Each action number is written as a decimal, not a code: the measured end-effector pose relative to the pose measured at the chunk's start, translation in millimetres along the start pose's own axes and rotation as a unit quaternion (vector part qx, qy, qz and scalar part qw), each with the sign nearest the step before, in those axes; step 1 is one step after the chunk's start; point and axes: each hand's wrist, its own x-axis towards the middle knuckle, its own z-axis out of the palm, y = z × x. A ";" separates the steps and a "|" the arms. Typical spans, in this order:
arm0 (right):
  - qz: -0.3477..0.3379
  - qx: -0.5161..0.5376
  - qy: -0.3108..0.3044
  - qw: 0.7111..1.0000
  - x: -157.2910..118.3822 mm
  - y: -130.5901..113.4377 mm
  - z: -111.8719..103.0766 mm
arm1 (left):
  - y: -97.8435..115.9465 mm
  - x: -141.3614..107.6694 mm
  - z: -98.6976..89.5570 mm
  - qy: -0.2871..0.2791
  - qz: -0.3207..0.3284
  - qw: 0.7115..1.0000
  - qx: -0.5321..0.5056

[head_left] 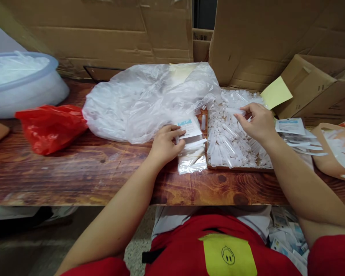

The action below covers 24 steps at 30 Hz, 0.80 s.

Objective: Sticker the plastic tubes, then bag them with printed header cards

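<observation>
My left hand (pixel 167 145) rests on a stack of small clear zip bags (pixel 192 159), its fingers bent over a white printed card (pixel 191 126) at the top of the stack. Whether those fingers grip anything is hard to make out. To the right, a shallow cardboard tray (pixel 238 168) holds many small translucent plastic tubes (pixel 225 143). Above the tray, my right hand (pixel 257 120) pinches a translucent tube (pixel 235 111) between thumb and fingers. One loose tube (pixel 203 122) lies between the bags and the tray.
A large clear plastic bag (pixel 149 101) covers the table's back middle. Left of it are a red bag (pixel 53 128) and a white tub (pixel 25 92). More printed cards (pixel 291 126), an orange container (pixel 323 153) and a cardboard box (pixel 307 82) stand at the right.
</observation>
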 end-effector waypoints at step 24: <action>-0.068 -0.207 -0.221 0.950 19.7 2.7 -14.0 | -12.3 5.6 6.5 0.029 -0.171 0.972 -0.158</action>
